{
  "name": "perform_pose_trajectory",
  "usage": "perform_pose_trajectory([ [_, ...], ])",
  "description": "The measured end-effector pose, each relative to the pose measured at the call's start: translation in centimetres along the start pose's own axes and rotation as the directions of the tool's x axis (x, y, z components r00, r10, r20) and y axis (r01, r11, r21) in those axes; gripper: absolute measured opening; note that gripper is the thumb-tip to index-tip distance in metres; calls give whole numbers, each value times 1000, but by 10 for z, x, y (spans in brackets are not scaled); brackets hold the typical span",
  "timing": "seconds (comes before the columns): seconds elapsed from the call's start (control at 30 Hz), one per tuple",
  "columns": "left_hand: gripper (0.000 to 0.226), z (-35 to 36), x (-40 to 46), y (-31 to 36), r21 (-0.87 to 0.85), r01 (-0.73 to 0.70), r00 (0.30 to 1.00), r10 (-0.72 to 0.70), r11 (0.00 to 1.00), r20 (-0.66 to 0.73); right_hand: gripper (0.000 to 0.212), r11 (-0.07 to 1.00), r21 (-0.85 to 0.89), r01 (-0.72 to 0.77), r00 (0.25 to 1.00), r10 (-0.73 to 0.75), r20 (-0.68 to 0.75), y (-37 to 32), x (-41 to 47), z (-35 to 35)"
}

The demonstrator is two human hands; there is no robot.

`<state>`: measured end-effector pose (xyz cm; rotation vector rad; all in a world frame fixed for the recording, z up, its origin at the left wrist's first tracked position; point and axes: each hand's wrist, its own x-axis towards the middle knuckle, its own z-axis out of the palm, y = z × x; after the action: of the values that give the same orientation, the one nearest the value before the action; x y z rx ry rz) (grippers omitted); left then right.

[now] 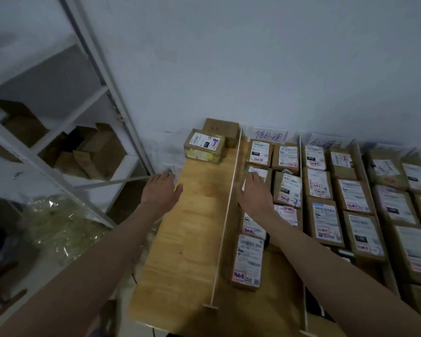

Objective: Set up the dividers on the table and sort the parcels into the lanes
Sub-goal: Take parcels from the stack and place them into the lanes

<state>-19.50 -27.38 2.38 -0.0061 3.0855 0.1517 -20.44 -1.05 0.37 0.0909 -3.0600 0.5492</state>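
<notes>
A wooden table (pixel 180 239) holds thin upright dividers. The left divider (pixel 226 215) runs front to back; a second divider (pixel 301 166) stands further right. The left lane holds two cardboard parcels (pixel 204 148) at its far end by the wall. The lanes to the right are packed with several labelled parcels (pixel 321 222). My left hand (pixel 162 188) hovers over the table's left edge with fingers extended, holding nothing. My right hand (pixel 253 193) reaches just right of the left divider, fingers straight, over a parcel (pixel 258 172) in the second lane.
A white metal shelf (pixel 66 147) with loose cardboard boxes stands at the left. Crumpled clear plastic (pixel 58 227) lies on the floor beside the table. Handwritten paper lane signs (pixel 269 135) lean against the white wall at the back.
</notes>
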Motion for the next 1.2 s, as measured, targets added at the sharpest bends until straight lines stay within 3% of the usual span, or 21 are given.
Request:
perform_pose_trajectory([
  [0.23,49,13,108,-37,-31,-103,993,104,994,49,42,988,86,-126,992,126,7,-41,76,30],
  [0.47,51,43,210,-47,-49,-138,987,141,989,75,23,978,99,-184,983,183,12,-53,160,71],
  [0.63,47,75,276,-48,-141,-162,980,176,977,89,25,981,100,-169,985,165,43,-46,219,113],
  [0.8,44,112,303,-40,-163,-182,977,197,970,82,42,986,114,-123,987,110,114,-34,258,151],
  [0.93,50,132,296,-35,-183,-159,986,167,970,29,60,992,58,-108,975,94,203,-23,260,162],
  [1.1,59,137,290,-44,-299,-180,977,205,937,55,51,997,31,-69,992,66,106,-29,217,162],
  [1.2,63,138,291,-45,-396,-196,964,250,897,90,48,1000,-4,4,991,-3,135,-44,179,159],
])
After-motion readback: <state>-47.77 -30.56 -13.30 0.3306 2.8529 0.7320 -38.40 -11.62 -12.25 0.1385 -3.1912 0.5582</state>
